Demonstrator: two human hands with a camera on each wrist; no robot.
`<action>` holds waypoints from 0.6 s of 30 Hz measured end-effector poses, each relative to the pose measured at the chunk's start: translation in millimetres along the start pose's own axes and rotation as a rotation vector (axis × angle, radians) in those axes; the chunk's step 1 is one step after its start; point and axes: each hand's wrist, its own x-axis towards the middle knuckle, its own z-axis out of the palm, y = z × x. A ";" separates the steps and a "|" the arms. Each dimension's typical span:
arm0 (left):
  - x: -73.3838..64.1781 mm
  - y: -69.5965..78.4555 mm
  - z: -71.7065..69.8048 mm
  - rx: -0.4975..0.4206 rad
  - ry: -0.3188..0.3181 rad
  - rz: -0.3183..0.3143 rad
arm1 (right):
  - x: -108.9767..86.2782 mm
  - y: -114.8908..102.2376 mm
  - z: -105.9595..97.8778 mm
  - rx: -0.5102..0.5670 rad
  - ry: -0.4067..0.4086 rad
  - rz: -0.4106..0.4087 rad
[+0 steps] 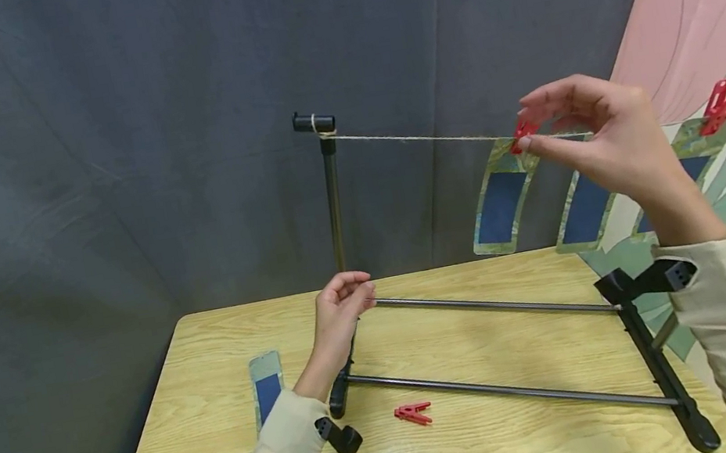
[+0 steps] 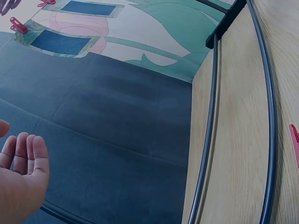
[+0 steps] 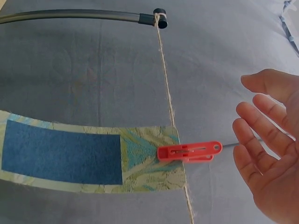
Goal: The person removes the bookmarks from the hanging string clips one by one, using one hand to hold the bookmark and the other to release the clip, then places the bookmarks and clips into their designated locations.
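Note:
A red clothespin [image 3: 189, 151] clamps a green-patterned strip with a dark blue panel [image 3: 60, 151] onto a thin string [image 1: 420, 138]. My right hand [image 1: 620, 138] is right beside that clothespin; in the right wrist view its spread, slightly bent fingers stand apart from the clothespin's handle end. Two similar strips hang farther right, one [image 1: 585, 211] partly behind the right hand and another [image 1: 696, 146] under a second red clothespin [image 1: 723, 106]. My left hand [image 1: 341, 313] hovers near the rack's left post, fingers loosely bent and holding nothing.
A black metal rack [image 1: 500, 308] stands on the wooden table [image 1: 204, 347], its left post [image 1: 335, 207] carrying the string's end. Another strip [image 1: 268, 388] lies at the left, partly behind the left sleeve. A loose red clothespin [image 1: 412, 413] lies near the front bar.

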 end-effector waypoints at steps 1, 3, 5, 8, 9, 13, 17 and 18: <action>0.0 -0.2 0.8 -0.001 -0.001 -0.002 | 0.2 0.6 -0.6 -0.001 0.002 0.002; -0.1 -0.4 2.6 0.000 -0.001 -0.009 | 0.5 2.1 -1.9 -0.005 0.007 0.006; 0.1 -0.3 4.3 0.001 -0.001 -0.014 | 1.0 3.8 -3.3 -0.002 0.012 0.012; 0.6 0.5 6.9 0.006 -0.007 -0.012 | 1.8 5.6 -5.3 0.003 0.019 0.020; 0.8 0.9 7.7 0.008 -0.009 -0.009 | 2.1 6.1 -6.0 0.003 0.021 0.019; 1.7 0.0 10.2 0.001 -0.011 -0.004 | 2.5 6.3 -7.7 0.002 0.027 0.028; 2.9 -2.7 12.0 -0.026 -0.010 -0.006 | 3.6 5.8 -8.8 -0.002 0.034 0.044; 3.0 -3.0 12.5 -0.035 -0.009 -0.006 | 4.0 5.8 -8.9 -0.002 0.037 0.047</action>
